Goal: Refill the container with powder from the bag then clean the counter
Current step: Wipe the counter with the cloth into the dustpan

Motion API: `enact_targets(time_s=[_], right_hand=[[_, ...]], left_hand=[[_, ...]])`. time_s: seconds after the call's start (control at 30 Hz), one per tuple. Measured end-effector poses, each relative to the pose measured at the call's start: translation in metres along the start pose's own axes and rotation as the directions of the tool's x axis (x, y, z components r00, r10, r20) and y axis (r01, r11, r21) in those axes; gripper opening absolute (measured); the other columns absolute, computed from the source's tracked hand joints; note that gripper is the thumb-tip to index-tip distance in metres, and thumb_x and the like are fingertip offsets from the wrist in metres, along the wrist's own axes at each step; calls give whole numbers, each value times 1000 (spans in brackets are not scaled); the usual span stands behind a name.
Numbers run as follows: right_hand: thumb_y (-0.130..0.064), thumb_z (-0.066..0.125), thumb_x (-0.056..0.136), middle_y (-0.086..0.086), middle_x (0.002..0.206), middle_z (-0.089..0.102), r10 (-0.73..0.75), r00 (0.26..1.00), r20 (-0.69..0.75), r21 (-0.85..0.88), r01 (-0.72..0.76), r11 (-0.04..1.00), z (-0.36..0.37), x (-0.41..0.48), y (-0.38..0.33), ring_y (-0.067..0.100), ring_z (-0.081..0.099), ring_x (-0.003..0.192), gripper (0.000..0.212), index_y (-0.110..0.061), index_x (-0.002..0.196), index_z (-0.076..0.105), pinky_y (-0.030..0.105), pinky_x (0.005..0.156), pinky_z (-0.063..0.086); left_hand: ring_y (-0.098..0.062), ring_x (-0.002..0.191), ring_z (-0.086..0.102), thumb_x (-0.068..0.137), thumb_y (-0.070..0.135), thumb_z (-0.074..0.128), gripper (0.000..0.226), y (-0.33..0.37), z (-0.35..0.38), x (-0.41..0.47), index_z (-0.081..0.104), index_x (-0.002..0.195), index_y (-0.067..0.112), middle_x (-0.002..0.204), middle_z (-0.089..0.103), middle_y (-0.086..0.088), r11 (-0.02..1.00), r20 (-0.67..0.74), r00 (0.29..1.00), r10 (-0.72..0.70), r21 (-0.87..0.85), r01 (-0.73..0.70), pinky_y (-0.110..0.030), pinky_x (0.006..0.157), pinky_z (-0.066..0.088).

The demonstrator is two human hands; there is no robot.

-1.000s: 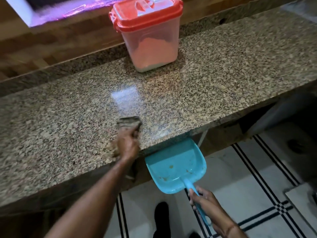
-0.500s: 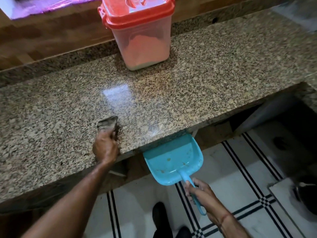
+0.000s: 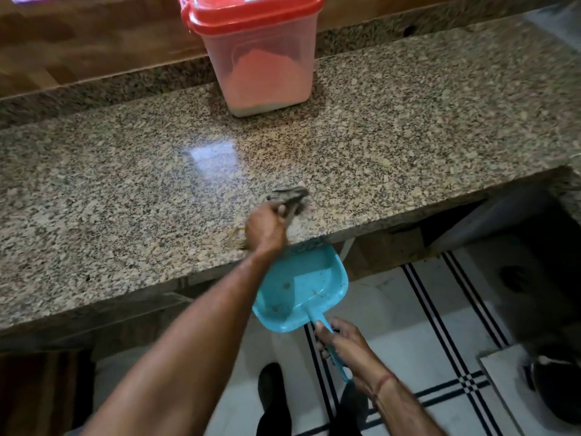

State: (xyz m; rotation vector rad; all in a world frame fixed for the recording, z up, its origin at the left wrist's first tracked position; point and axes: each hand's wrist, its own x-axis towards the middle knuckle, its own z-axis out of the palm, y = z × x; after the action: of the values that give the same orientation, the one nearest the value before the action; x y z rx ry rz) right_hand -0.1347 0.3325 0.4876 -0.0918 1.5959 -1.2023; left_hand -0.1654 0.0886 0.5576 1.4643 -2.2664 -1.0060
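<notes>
Container point(image 3: 261, 58) stands lidded with powder inside; refilling looks done. Left hand point(image 3: 265, 226) grips a cloth point(image 3: 290, 196) on the counter point(image 3: 408, 136), right hand point(image 3: 342, 341) holds the dustpan point(image 3: 301, 287) below; wiping remains.

Dim, warm indoor light. A pale rectangular patch of glare shines on the polished stone tabletop point(image 3: 408, 136). The container point(image 3: 264, 67) casts a soft shadow around its base. The left hand point(image 3: 265, 228) and its cloth point(image 3: 290, 195) are smeared by motion blur. The space under the tabletop is dark, and the white floor point(image 3: 408, 325) is brighter. Straight edges bow toward the borders.
</notes>
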Motion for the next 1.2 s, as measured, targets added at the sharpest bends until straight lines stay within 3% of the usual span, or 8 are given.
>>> enact_targets(time_s=[0.1,0.27,0.4,0.53,0.73,0.9,1.07,1.2], right_hand=[[-26,59,103,5,77,57,7,999,43,-18,-6,1000,-23,-5,-1,4,55,60,25,-3,111,65,16,56,45],[-26,62,101,4,72,58,25,998,61,-39,-23,999,-52,1,8,3,55,56,36,6,117,61,17,54,42],[-26,61,101,3,73,57,20,995,96,-56,-14,998,-57,3,7,3,55,58,31,3,111,63,16,54,42],[-30,62,100,1,70,58,16,995,102,-77,-8,997,-53,12,0,9,54,62,23,-8,96,64,21,59,43],[-30,60,102,4,75,59,11,996,83,-55,-6,998,-36,11,-6,12,53,67,15,-17,95,66,18,57,43],[-30,61,101,2,72,58,8,999,50,-29,-7,1000,-26,1,9,8,53,61,27,-4,107,66,20,57,45],[-32,62,100,-2,70,59,11,1000,14,-20,-11,1000,-8,-6,16,9,53,63,18,-16,94,66,25,61,46],[-25,59,103,3,73,54,-20,1000,-8,19,20,1000,6,-4,5,6,52,58,17,-14,91,63,18,55,45]], left_hand=[[-4,65,55,98,30,64,26,-20,-33,22,70,121,19,106,72,4,987,-113,988,-107,-127,93,-20,50,43],[-6,70,56,102,29,58,30,-56,-61,38,67,130,25,120,71,-1,990,-199,974,-108,62,123,-21,51,40],[-12,83,69,98,28,63,28,-25,-15,24,70,125,27,116,69,10,986,24,985,168,9,-168,-32,64,62],[-18,108,55,98,27,63,29,-11,19,15,72,124,19,121,66,-1,852,240,876,420,228,-471,-34,92,48],[-19,99,58,99,33,59,30,-34,12,-8,76,115,15,110,70,-5,804,200,842,501,254,-538,-36,85,50],[-17,89,60,99,34,55,31,-34,3,-17,76,107,12,99,71,-5,822,192,854,484,235,-519,-32,78,54],[-5,64,57,100,19,61,20,-18,-10,4,77,110,12,91,69,3,886,316,876,364,173,-431,-16,56,46],[-5,58,53,102,20,58,22,-14,-11,16,74,104,6,79,65,0,924,396,879,266,155,-349,-17,50,41]])
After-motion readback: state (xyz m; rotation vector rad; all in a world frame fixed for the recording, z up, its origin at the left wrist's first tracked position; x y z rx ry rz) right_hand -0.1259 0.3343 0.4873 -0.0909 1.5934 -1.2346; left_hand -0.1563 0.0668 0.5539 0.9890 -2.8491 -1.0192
